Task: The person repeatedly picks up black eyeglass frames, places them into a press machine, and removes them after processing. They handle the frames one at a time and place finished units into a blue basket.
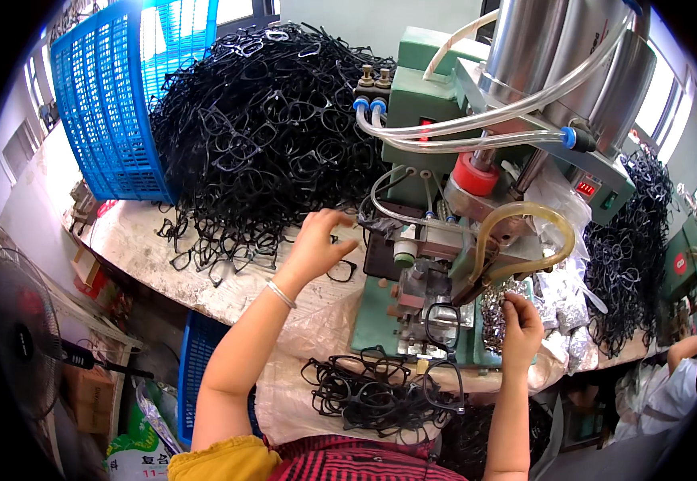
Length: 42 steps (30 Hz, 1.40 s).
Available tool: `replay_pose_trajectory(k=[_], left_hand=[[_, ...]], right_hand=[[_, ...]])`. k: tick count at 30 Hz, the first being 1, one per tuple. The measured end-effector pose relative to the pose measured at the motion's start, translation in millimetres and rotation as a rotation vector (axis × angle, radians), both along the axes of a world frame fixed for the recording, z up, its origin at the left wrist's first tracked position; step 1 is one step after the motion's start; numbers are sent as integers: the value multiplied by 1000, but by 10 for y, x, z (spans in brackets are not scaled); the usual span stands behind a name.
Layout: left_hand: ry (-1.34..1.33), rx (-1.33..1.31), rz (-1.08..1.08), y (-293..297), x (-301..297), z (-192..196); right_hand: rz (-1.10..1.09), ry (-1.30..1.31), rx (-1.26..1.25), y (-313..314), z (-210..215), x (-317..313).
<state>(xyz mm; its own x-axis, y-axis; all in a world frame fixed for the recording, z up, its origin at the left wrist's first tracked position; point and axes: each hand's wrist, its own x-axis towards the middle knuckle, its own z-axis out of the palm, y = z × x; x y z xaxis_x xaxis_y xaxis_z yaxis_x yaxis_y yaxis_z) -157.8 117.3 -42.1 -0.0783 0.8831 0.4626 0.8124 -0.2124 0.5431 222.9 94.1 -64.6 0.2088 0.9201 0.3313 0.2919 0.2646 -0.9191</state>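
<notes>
At lower left of frame, white sack (134, 458) with green and red print stands beside brown cardboard box (86, 401) under table (164, 268). Right of centre, clear plastic bags (561, 309) of small silvery parts lean against green machine (421, 120). Left hand (318, 244) at centre, fingers half curled, reaches over black glasses frame (340, 270) at foot of big frame pile (268, 120); grip unclear. Right hand (521, 325) lower right, fingertips pinched by machine; contents too small to tell. Blue basket (116, 104) upper left.
</notes>
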Motion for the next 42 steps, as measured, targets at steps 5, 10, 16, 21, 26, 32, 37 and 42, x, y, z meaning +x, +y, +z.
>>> replay_pose_trajectory(k=[5, 10, 16, 21, 26, 32, 37, 42], left_hand=[[632, -234, 172, -258, -245, -569], [162, 43, 251, -554, -321, -586], [-1099, -38, 48, -628, -193, -399], [-1435, -242, -18, -732, 173, -470], [-1452, -95, 99, -876, 334, -689], [-1046, 432, -528, -953, 1014, 911], [-784, 388, -366, -891, 1285, 1386], [-1187, -464, -690, -1317, 1276, 1032]], right_hand=[[26, -22, 22, 9, 65, -151], [-93, -136, 40, -255, 71, 52], [242, -164, 208, -374, 532, -316], [217, 107, 129, -173, 389, -634], [242, 318, 66, -268, 444, -761], [407, 480, 11, -309, 638, -795], [423, 527, -24, -510, 804, -832], [324, -270, 237, -434, 625, -281]])
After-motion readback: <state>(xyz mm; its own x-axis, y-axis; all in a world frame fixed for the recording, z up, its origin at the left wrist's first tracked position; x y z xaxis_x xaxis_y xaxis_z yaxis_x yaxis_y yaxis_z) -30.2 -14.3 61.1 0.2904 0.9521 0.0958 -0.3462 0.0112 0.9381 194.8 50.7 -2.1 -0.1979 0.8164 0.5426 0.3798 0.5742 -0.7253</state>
